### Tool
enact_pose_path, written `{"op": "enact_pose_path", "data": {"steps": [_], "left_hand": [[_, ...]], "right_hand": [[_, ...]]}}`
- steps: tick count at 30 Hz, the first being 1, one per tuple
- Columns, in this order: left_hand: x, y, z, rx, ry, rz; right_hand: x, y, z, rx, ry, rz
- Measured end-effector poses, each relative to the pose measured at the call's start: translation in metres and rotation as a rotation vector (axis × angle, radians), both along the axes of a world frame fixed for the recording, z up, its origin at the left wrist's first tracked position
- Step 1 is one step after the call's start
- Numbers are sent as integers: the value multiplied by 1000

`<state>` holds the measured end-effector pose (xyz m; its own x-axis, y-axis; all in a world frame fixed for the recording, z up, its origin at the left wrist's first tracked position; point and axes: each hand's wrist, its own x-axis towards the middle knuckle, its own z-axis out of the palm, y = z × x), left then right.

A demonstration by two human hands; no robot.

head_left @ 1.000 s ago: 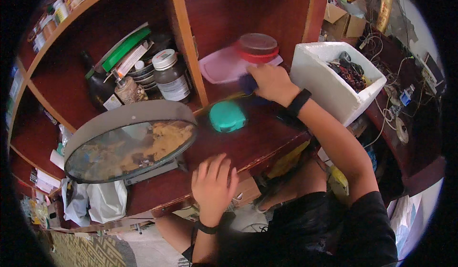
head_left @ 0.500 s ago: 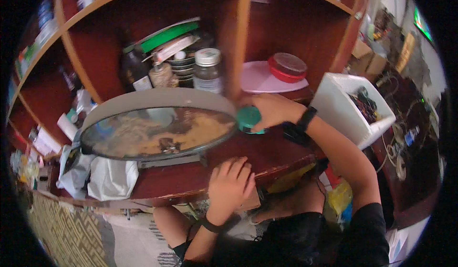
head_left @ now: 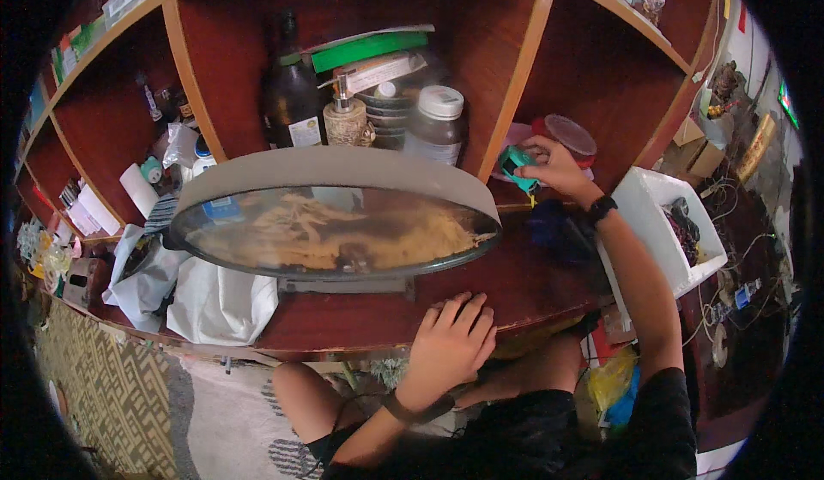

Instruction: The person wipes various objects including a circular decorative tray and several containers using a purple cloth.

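Note:
A teal-green tape measure [head_left: 518,168] is in the grip of my right hand [head_left: 554,167], with a short bit of yellow at its lower side. That hand is raised by the shelf divider, in front of the red round container [head_left: 571,137]. My left hand [head_left: 451,343] is open and holds nothing. Its fingers lie loosely side by side at the front edge of the dark red desk [head_left: 343,321]. Between the hands and the shelves stands an oval mirror [head_left: 343,231] in a grey frame, tilted back.
A white foam box [head_left: 622,223] with tangled cables sits at the right. White bags [head_left: 221,308] lie left of the mirror. Behind it are a dark bottle [head_left: 292,102], a pump dispenser [head_left: 346,120] and a white-lidded jar [head_left: 436,124]. A dark blue item [head_left: 556,231] is below my right hand.
My right hand has moved away from the mirror's right edge toward the right shelf compartment, carrying the tape measure. My view has shifted, and the left hand still rests by the desk edge.

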<state>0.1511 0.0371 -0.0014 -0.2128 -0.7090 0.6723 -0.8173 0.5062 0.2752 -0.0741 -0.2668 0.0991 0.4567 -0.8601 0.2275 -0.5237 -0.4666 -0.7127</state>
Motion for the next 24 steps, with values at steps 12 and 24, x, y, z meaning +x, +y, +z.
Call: {"op": "enact_pose_path", "data": {"steps": [12,24], "left_hand": [[4,-1,-1,-6,68,-71],[138,79,17,67,98,375]], "right_hand": [[31,-80,-24,-228,252,-201],[32,102,51,-363,477,-24]]}}
